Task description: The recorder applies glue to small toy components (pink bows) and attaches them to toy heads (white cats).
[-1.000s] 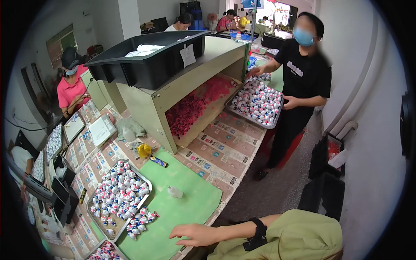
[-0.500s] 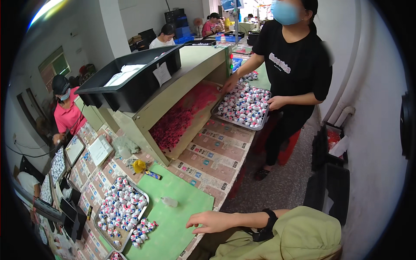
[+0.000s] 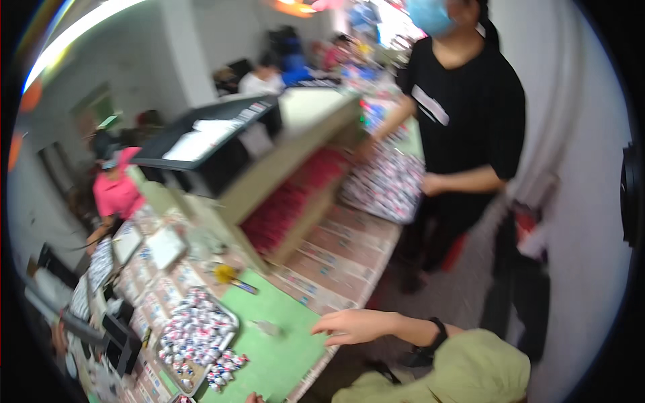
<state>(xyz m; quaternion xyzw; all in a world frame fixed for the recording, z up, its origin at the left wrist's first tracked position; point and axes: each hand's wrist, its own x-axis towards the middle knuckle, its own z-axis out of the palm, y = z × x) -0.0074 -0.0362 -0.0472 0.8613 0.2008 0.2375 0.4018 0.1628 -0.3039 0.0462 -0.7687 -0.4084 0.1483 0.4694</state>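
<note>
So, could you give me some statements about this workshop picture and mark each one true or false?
1. The right hand holds the bottle. False: it appears empty; the bottle is on the green mat.
2. Pink pieces lie inside the box-like cabinet. True.
3. The black bin stands beneath that cabinet. False: it sits on top.
4. The person in black wears a blue mask. True.
5. The tray beside that person is empty. False: it is full of small pieces.

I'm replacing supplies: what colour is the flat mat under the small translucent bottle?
The flat mat is light green, best seen in the head view.
</note>
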